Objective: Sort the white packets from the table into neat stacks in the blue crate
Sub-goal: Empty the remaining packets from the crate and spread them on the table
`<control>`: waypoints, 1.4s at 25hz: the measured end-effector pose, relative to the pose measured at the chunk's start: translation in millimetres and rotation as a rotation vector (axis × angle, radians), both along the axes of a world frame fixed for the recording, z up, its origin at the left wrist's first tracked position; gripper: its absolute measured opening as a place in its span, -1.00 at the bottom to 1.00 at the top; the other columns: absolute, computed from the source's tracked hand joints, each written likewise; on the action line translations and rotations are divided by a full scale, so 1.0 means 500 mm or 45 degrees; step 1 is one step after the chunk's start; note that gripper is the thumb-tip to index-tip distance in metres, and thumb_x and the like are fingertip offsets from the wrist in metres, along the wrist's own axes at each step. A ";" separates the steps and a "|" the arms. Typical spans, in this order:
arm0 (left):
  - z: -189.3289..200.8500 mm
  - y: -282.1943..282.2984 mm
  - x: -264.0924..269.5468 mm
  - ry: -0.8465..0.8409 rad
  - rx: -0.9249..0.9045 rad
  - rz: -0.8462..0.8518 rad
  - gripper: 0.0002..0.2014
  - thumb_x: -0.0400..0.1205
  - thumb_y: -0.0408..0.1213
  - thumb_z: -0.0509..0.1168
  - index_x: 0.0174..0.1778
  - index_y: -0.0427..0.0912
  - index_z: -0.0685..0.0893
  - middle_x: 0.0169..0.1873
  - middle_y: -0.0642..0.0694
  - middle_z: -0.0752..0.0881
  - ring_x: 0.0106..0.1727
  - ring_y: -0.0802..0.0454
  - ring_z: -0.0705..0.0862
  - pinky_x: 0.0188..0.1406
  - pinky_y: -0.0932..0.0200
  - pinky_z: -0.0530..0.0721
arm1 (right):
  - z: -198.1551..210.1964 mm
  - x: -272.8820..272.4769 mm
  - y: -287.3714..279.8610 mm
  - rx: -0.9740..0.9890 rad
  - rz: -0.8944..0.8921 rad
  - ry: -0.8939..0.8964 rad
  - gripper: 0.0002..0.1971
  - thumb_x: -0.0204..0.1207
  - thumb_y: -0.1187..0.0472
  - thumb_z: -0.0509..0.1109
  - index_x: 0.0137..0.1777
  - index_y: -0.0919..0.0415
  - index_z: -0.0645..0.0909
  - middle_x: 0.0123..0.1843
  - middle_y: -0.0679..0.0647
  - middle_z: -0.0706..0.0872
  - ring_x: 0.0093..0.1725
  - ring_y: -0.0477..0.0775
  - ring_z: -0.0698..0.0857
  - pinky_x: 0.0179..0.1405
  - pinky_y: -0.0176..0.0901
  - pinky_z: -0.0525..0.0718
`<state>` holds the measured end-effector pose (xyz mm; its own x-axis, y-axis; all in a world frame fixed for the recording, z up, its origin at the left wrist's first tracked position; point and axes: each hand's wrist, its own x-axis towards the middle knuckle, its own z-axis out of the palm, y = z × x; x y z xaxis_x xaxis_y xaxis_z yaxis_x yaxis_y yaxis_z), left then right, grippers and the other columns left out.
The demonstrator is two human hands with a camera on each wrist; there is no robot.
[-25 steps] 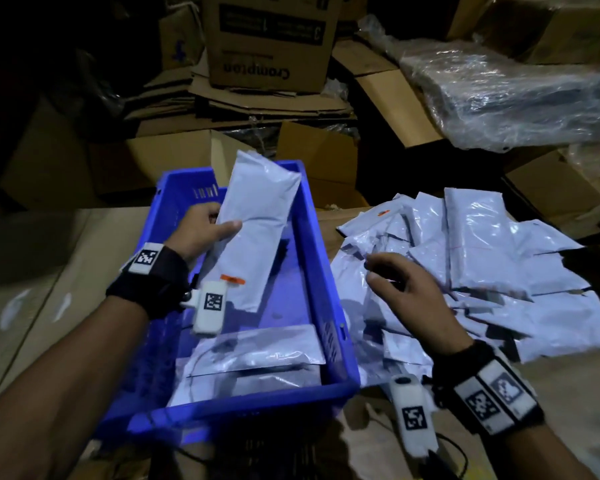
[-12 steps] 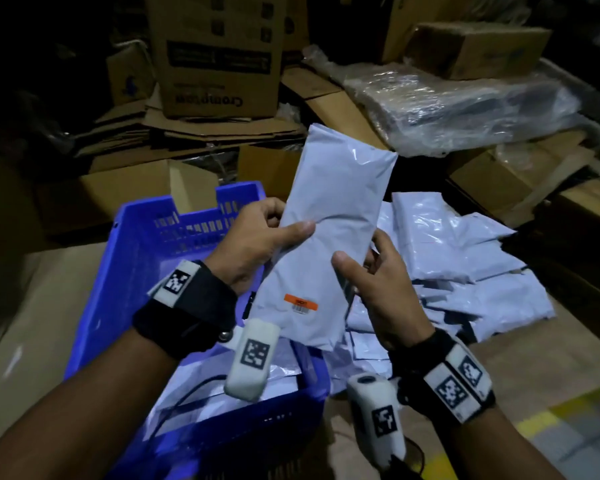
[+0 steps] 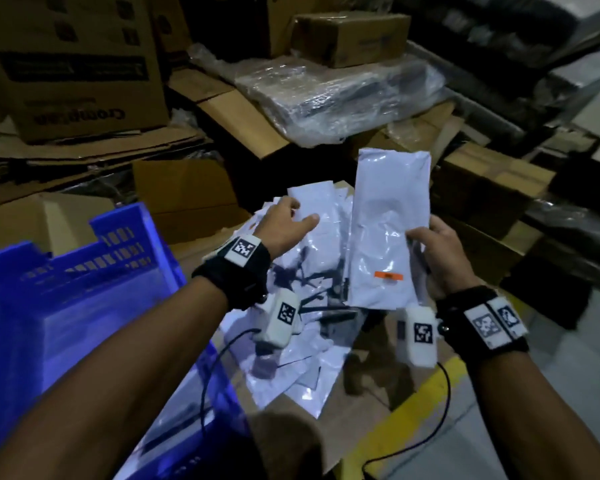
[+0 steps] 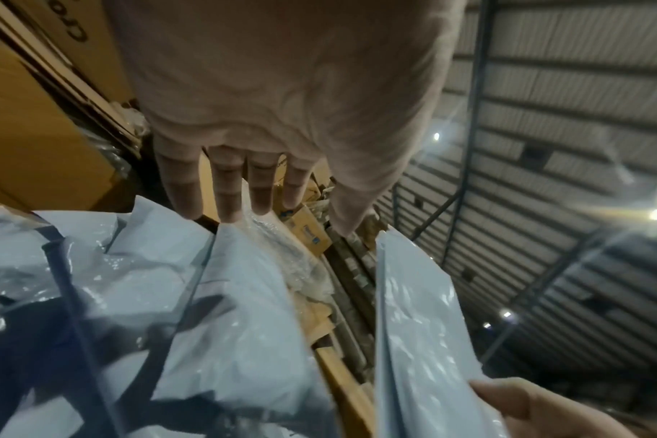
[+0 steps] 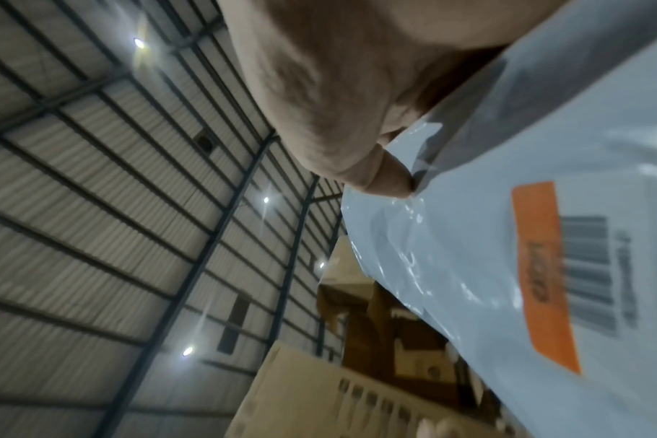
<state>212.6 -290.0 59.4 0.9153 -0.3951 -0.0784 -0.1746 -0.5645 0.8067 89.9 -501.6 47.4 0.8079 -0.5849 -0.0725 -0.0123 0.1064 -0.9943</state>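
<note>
A long white packet with an orange label (image 3: 387,226) stands upright above the table, gripped at its right edge by my right hand (image 3: 437,251). The right wrist view shows the thumb (image 5: 376,174) pressed on that packet (image 5: 544,237) beside the label. My left hand (image 3: 284,226) hovers with straight, spread fingers (image 4: 225,189) over the loose pile of white packets (image 3: 312,271) and holds nothing. The blue crate (image 3: 84,282) sits at the lower left, and its inside is mostly hidden by my left forearm.
Cardboard boxes (image 3: 73,74) and flattened cartons are piled behind the table. A plastic-wrapped bundle (image 3: 329,95) lies behind the pile. More boxes (image 3: 489,188) stand to the right. A yellow floor line (image 3: 406,417) runs under the table's near edge.
The labelled packet has passed from my left hand to my right and moved rightwards, away from the crate. My left hand let go and reached out over the pile.
</note>
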 end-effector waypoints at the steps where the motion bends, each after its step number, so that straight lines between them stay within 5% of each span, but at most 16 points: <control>1: -0.019 -0.015 0.020 -0.036 0.138 -0.017 -0.34 0.61 0.07 0.36 0.55 -0.18 0.37 0.47 -0.20 0.46 0.46 -0.17 0.47 0.40 -0.06 0.48 | -0.017 0.010 -0.045 -0.015 -0.027 0.079 -0.77 0.46 0.50 0.25 -0.02 0.25 0.65 -0.08 0.18 0.80 -0.15 0.10 0.75 -0.06 -0.05 0.68; 3: -0.054 -0.039 0.057 -0.069 0.281 -0.032 -0.16 0.56 0.15 0.38 0.67 -0.11 0.18 0.62 -0.21 0.30 0.59 -0.18 0.33 0.52 -0.09 0.37 | -0.055 0.031 -0.125 -0.047 -0.079 0.213 -0.78 0.41 0.44 0.24 0.02 0.39 0.61 -0.02 0.41 0.73 -0.10 0.21 0.68 -0.04 0.02 0.61; 6: -0.099 -0.060 0.101 0.001 0.426 -0.091 0.00 0.51 0.28 0.36 0.72 -0.03 -0.03 0.71 -0.16 0.03 0.71 -0.11 0.04 0.65 -0.16 0.14 | -0.108 0.079 -0.220 -0.104 -0.081 0.366 -0.72 0.41 0.47 0.18 0.07 0.41 0.62 -0.02 0.36 0.76 -0.06 0.33 0.74 -0.08 0.05 0.68; 10: -0.151 -0.066 0.124 0.081 0.525 -0.051 0.23 0.15 0.64 0.09 0.71 0.13 -0.11 0.73 -0.09 -0.05 0.72 -0.17 -0.03 0.64 -0.28 0.09 | -0.150 0.168 -0.283 -0.179 0.009 0.498 -0.79 0.41 0.49 0.18 -0.14 0.33 0.64 -0.13 0.33 0.75 -0.16 0.36 0.74 -0.13 0.06 0.70; 14: -0.190 -0.067 0.121 0.076 0.509 0.009 0.19 0.17 0.69 -0.02 0.69 0.21 -0.16 0.73 -0.04 -0.06 0.72 -0.19 -0.05 0.64 -0.30 0.06 | -0.183 0.249 -0.283 -0.370 0.154 0.611 -0.79 0.48 0.54 0.22 -0.17 0.30 0.63 -0.26 0.20 0.68 -0.26 0.23 0.66 -0.30 -0.14 0.62; 18: -0.204 -0.070 0.107 0.086 0.493 0.040 0.13 0.22 0.66 -0.05 0.69 0.23 -0.19 0.73 -0.02 -0.07 0.72 -0.18 -0.07 0.65 -0.29 0.04 | -0.223 0.296 -0.277 -0.662 0.276 0.720 -0.83 0.49 0.43 0.28 -0.11 0.21 0.67 -0.06 0.30 0.74 -0.01 0.32 0.70 0.02 0.04 0.71; 20: -0.204 -0.072 0.103 0.075 0.497 0.055 0.12 0.23 0.65 -0.06 0.69 0.22 -0.19 0.73 -0.02 -0.07 0.72 -0.19 -0.07 0.65 -0.28 0.04 | -0.227 0.305 -0.264 -0.762 0.294 0.749 -0.83 0.49 0.43 0.27 -0.26 0.20 0.59 -0.21 0.24 0.67 -0.10 0.27 0.64 -0.24 -0.16 0.57; 22: -0.202 -0.072 0.102 0.070 0.493 0.070 0.12 0.23 0.65 -0.07 0.69 0.20 -0.17 0.73 -0.03 -0.06 0.72 -0.19 -0.05 0.64 -0.29 0.05 | -0.229 0.308 -0.255 -0.832 0.289 0.761 -0.82 0.47 0.39 0.26 -0.33 0.18 0.49 -0.28 0.16 0.58 -0.15 0.23 0.58 -0.33 -0.19 0.45; 24: -0.197 -0.070 0.101 0.045 0.494 0.083 0.11 0.25 0.65 -0.10 0.70 0.17 -0.12 0.72 -0.03 -0.01 0.72 -0.17 -0.02 0.62 -0.33 0.10 | -0.228 0.303 -0.255 -0.879 0.288 0.774 -0.85 0.44 0.29 0.25 -0.08 0.19 0.63 -0.02 0.22 0.68 0.01 0.28 0.64 -0.05 -0.07 0.64; 27: -0.162 -0.068 0.087 -0.076 0.575 0.097 0.02 0.34 0.57 -0.18 0.66 0.04 0.13 0.68 -0.06 0.17 0.67 -0.16 0.15 0.54 -0.35 0.23 | -0.214 0.280 -0.250 -1.082 0.265 0.846 -0.62 0.44 0.22 0.22 0.25 0.22 0.58 0.26 0.31 0.59 0.21 0.41 0.58 0.25 0.15 0.60; 31: -0.070 -0.050 0.047 -0.442 0.997 0.047 -0.36 0.62 0.27 -0.02 0.41 -0.13 0.53 0.32 -0.20 0.63 0.32 -0.23 0.56 0.25 -0.12 0.52 | -0.172 0.227 -0.203 -1.186 0.263 0.708 -0.56 0.52 0.17 0.24 0.40 0.17 0.56 0.46 0.26 0.53 0.41 0.37 0.51 0.40 0.20 0.51; 35: 0.023 0.006 -0.016 -0.682 1.139 0.026 -0.49 0.68 0.18 0.02 0.28 -0.12 0.60 0.09 -0.17 0.72 0.11 -0.21 0.62 -0.03 -0.02 0.46 | -0.120 0.155 -0.109 -1.194 0.434 0.407 -0.59 0.60 0.15 0.30 0.43 0.19 0.57 0.45 0.20 0.59 0.46 0.24 0.49 0.45 0.17 0.45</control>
